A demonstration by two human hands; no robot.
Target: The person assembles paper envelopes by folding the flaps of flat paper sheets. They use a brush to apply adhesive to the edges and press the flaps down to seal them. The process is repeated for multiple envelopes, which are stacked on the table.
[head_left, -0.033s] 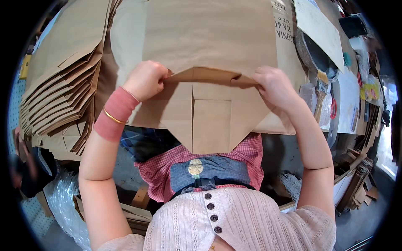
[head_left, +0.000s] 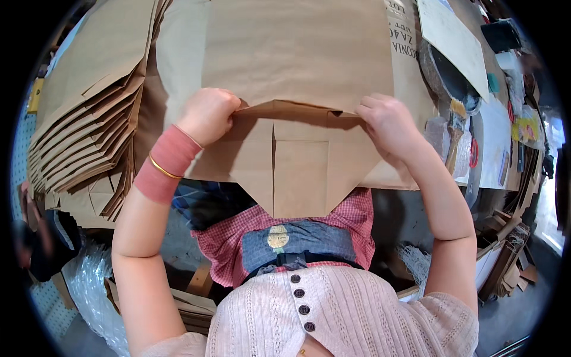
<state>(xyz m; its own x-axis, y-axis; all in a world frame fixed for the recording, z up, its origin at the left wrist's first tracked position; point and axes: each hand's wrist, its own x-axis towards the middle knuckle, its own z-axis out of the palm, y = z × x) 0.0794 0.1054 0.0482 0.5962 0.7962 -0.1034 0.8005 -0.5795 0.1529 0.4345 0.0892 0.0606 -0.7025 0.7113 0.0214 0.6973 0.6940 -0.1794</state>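
A large brown paper bag (head_left: 297, 53) lies flat in front of me, its folded bottom end towards my body. My left hand (head_left: 209, 116) is closed on the left end of a raised paper edge. The right end of that edge is pinched by my right hand (head_left: 389, 125). Between the hands the edge stands up slightly and bows, with a small dark gap beneath it near the right hand. Nearer to me, the end flap (head_left: 301, 178) tapers and hangs past the table's front edge. My fingertips are partly hidden behind the paper.
At the left stands a stack of folded brown paper bags (head_left: 89, 137). To the right are a brush (head_left: 456, 128), red-handled scissors (head_left: 474, 153), a dark basin (head_left: 446, 71) under a white board (head_left: 455, 44), and a plastic packet (head_left: 527, 128). Printed paper lies beneath the bag.
The raised paper edge between my hands has dipped slightly towards me. Both hands keep their hold in nearly the same places.
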